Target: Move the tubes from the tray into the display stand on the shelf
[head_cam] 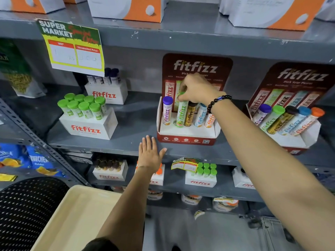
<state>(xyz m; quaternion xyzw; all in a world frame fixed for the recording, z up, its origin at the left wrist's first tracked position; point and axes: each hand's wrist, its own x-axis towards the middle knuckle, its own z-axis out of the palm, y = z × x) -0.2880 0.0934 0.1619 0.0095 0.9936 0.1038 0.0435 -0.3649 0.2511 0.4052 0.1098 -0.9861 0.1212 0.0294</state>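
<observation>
A red fitfizz display stand (186, 140) sits on the grey shelf (112, 144). It holds a purple-capped tube (167, 111), a green tube (181, 113), a gold tube (190, 115), a blue tube (200, 116) and an orange tube (209, 120), all standing in its slots. My right hand (197, 90) grips the green tube by its cap, from above. My left hand (150, 153) lies flat and open on the shelf's front edge, left of the stand. The cream tray (76, 214) at the bottom left shows no tubes in its visible part.
A second full fitfizz stand (288, 122) stands to the right. White boxes with green-capped tubes (87, 120) and dark-capped tubes (107, 91) sit to the left. A price sign (72, 48) hangs from the shelf above. More fitfizz boxes (201, 176) fill the lower shelf. A black mesh chair (25, 211) is at the left.
</observation>
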